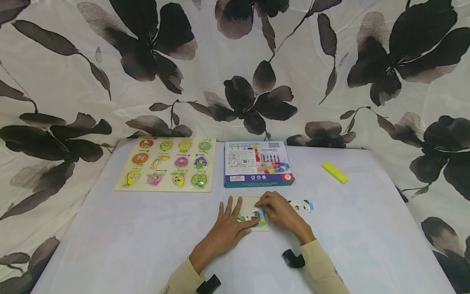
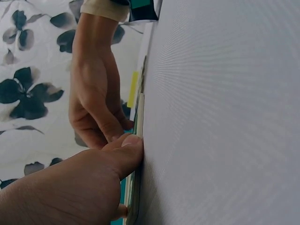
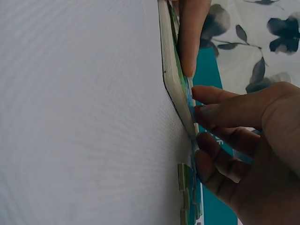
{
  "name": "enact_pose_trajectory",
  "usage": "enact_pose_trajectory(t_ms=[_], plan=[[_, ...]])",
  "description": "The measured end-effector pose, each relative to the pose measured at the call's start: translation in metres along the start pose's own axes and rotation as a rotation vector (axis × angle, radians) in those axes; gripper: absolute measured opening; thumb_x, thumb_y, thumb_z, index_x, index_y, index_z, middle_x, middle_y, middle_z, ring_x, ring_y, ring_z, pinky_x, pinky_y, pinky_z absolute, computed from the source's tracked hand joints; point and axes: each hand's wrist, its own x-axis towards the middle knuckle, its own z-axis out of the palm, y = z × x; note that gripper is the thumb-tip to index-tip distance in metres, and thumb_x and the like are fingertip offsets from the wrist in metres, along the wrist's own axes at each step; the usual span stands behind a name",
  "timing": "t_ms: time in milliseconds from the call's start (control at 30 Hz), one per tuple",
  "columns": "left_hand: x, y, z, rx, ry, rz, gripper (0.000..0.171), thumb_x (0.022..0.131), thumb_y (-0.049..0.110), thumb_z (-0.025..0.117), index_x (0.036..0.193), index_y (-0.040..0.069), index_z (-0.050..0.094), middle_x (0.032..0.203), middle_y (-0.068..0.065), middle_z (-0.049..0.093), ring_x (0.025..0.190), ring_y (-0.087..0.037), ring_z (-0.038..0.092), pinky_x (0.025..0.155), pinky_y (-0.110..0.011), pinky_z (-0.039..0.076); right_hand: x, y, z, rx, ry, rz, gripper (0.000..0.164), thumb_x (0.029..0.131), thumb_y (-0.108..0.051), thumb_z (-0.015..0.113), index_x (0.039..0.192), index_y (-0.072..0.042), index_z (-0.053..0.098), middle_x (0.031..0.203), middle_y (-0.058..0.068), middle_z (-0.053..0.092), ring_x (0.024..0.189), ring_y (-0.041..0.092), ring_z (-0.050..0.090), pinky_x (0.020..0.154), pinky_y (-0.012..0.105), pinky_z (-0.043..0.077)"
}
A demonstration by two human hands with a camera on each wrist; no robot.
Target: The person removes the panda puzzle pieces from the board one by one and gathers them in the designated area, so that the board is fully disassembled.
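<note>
A small wooden jigsaw board (image 1: 250, 200) with a green and blue picture lies on the table in front of me. My left hand (image 1: 225, 231) rests on its left and lower part, fingers spread and mostly straight, with a fingertip on the picture. Over the upper right of the board, my right hand (image 1: 280, 209) curls its thumb and fingers round a puzzle piece (image 1: 261, 212) with blue on it. The fingers partly hide that piece. In the right wrist view the right fingertips touch the board's edge area. Loose puzzle pieces (image 1: 306, 206) lie just right of the board.
Behind the board lies a flat boxed set (image 1: 257, 163). A fruit puzzle board (image 1: 165, 165) is at the back left. A yellow block (image 1: 335, 172) lies at the back right. White cloth (image 1: 147, 241) covers the table, and a floral curtain hangs behind it.
</note>
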Motion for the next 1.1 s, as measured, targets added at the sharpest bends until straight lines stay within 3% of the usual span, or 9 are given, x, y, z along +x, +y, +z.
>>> enact_pose_trajectory(t_ms=[300,633,1100], plan=[[0.0,0.001,0.0,-0.005,-0.005,-0.008,0.041,0.099,0.041,0.046,0.14,0.045,0.044,0.157,-0.023,0.007,0.142,-0.049,-0.007,0.11,-0.067,-0.002,-0.001,-0.001,0.0,0.02,-0.006,0.015,0.018,0.09,-0.001,0.062,0.1,-0.011,0.073,0.101,-0.003,0.066,0.104,0.02,0.056,0.097,0.044,0.044],[0.0,0.001,-0.001,-0.007,-0.001,-0.008,0.04,0.1,0.041,0.046,0.139,0.045,0.044,0.158,-0.023,0.006,0.142,-0.048,-0.008,0.11,-0.066,-0.004,-0.003,-0.002,-0.004,0.031,-0.009,-0.008,0.02,0.089,-0.001,0.062,0.103,-0.01,0.073,0.099,-0.002,0.069,0.093,0.015,0.056,0.087,0.041,0.047],[0.0,0.001,-0.002,-0.02,-0.018,-0.015,0.041,0.1,0.041,0.045,0.14,0.045,0.043,0.158,-0.021,0.005,0.142,-0.047,-0.009,0.111,-0.065,-0.005,-0.009,0.003,-0.012,0.091,-0.093,0.008,0.028,0.085,-0.003,0.068,0.112,-0.014,0.071,0.11,-0.001,0.069,0.098,0.017,0.057,0.092,0.045,0.045]])
